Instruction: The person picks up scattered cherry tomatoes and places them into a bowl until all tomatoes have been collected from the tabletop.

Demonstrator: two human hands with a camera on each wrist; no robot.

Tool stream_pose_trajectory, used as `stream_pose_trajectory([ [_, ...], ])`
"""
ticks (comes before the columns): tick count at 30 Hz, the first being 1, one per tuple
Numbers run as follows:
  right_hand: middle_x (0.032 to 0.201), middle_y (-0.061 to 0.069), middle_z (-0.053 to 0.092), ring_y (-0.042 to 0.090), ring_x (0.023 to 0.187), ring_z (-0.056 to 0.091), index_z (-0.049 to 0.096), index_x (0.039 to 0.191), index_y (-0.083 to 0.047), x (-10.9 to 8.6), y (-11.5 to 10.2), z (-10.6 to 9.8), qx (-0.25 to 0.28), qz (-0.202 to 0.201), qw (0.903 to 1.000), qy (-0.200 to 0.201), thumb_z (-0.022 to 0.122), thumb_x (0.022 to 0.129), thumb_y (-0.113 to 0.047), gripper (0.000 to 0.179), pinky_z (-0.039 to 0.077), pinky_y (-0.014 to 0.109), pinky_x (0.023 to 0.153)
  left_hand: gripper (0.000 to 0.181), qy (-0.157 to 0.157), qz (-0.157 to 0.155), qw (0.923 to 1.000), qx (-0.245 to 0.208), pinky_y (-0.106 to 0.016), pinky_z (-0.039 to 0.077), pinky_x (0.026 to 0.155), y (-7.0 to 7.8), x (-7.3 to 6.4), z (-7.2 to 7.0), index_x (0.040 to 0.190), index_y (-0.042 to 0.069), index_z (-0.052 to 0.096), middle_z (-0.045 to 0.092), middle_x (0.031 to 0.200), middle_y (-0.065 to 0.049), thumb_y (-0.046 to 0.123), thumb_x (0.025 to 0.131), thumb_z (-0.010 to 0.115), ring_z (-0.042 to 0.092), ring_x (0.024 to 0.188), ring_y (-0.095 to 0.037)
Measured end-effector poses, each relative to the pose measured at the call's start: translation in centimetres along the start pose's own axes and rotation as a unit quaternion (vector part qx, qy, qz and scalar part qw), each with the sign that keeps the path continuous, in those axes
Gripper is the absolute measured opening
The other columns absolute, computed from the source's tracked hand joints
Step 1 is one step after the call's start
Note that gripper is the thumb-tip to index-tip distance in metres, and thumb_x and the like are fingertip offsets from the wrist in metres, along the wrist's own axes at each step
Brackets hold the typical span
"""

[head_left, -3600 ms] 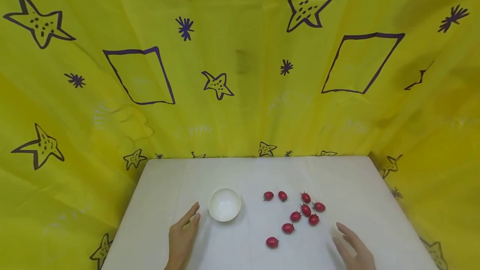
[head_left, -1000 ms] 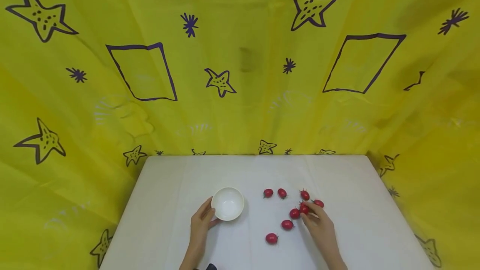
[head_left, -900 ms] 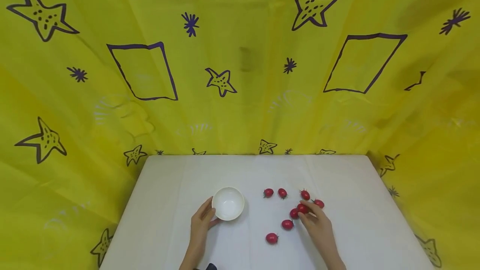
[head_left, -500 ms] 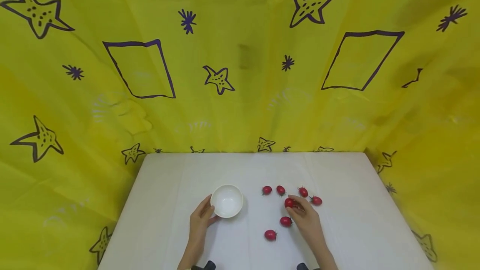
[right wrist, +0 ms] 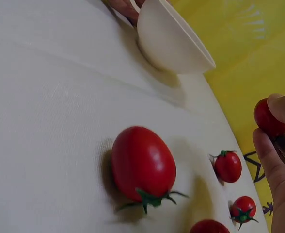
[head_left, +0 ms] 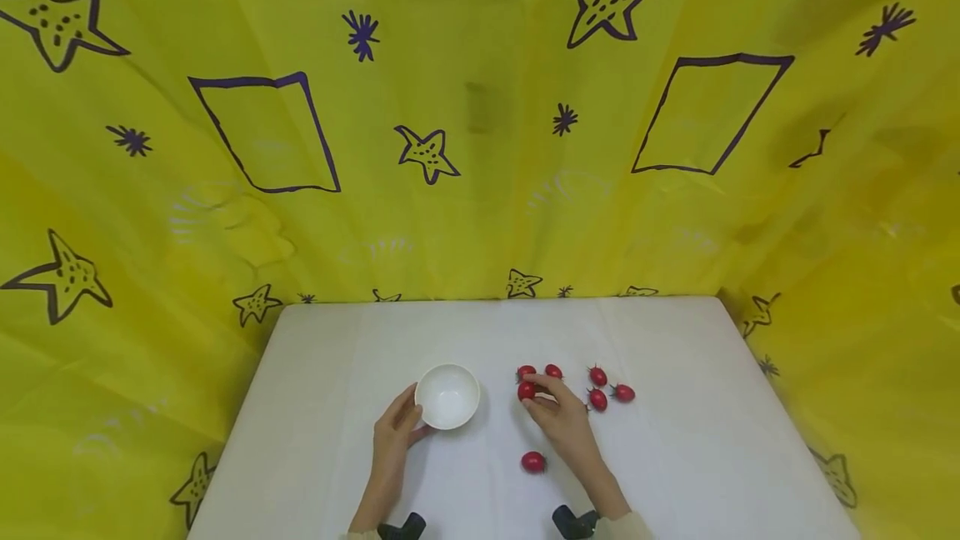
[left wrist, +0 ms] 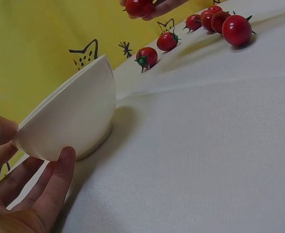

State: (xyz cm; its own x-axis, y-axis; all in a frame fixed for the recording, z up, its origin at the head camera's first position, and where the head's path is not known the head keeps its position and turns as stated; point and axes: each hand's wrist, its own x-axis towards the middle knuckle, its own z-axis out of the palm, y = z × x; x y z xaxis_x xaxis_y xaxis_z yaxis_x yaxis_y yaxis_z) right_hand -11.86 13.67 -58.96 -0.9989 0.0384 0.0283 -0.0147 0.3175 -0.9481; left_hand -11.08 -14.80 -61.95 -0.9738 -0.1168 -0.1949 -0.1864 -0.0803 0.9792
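A small white bowl (head_left: 448,397) rests on the white-covered table, left of the tomatoes. My left hand (head_left: 392,436) grips its left side: in the left wrist view the thumb is at the rim and the fingers (left wrist: 60,182) lie against the outside wall below. My right hand (head_left: 566,423) pinches a red cherry tomato (head_left: 527,391) between thumb and fingertips, to the right of the bowl. The right wrist view shows this tomato (right wrist: 269,118) raised off the cloth. Partly behind it in the head view sits another cherry tomato (head_left: 526,372).
Several cherry tomatoes (head_left: 597,399) with green stems lie to the right and behind my right hand. One tomato (head_left: 533,462) lies alone nearer me. Yellow curtains (head_left: 487,215) with drawn stars enclose the table (head_left: 337,373). Black wrist-worn devices (head_left: 402,526) show at the bottom.
My left hand, apart from the bowl at first, has come to hold it. My right hand has taken a tomato from the cluster and carried it left toward the bowl.
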Motion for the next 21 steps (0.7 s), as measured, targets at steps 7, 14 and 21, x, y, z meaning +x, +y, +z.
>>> stream_pose_trajectory([
  [7, 0.129, 0.004, 0.071, 0.028, 0.122, 0.066, 0.070, 0.131, -0.014, 0.4, -1.1, 2.4, 0.031, -0.015, 0.9987, -0.039, 0.079, 0.091, -0.004, 0.043, 0.062, 0.026, 0.101, 0.052, -0.006, -0.016, 0.9998, 0.013, -0.034, 0.066, 0.096, 0.1, 0.3, -0.2, 0.155, 0.008, 0.048, 0.051, 0.157, -0.021, 0.020, 0.106, 0.060, 0.057, 0.139, -0.040],
  [14, 0.133, 0.009, 0.069, 0.030, 0.124, 0.065, 0.069, 0.132, -0.013, 1.1, -2.0, 4.1, 0.062, -0.055, 0.9931, -0.083, 0.076, 0.093, -0.002, 0.041, 0.061, 0.025, 0.103, 0.050, 0.000, -0.032, 0.9994, 0.014, -0.039, 0.066, 0.096, 1.1, 0.1, 0.2, 0.154, 0.002, 0.047, 0.048, 0.157, -0.028, 0.014, 0.107, 0.057, 0.055, 0.140, -0.044],
  [21, 0.136, 0.011, 0.067, 0.032, 0.126, 0.065, 0.066, 0.134, -0.012, 1.3, -2.8, 5.7, 0.044, -0.083, 0.9885, -0.118, 0.074, 0.095, -0.006, 0.040, 0.060, 0.030, 0.105, 0.049, 0.007, -0.042, 0.9987, 0.030, -0.039, 0.067, 0.092, 1.2, 0.1, 0.3, 0.153, 0.002, 0.049, 0.051, 0.154, -0.030, 0.016, 0.106, 0.058, 0.062, 0.133, -0.043],
])
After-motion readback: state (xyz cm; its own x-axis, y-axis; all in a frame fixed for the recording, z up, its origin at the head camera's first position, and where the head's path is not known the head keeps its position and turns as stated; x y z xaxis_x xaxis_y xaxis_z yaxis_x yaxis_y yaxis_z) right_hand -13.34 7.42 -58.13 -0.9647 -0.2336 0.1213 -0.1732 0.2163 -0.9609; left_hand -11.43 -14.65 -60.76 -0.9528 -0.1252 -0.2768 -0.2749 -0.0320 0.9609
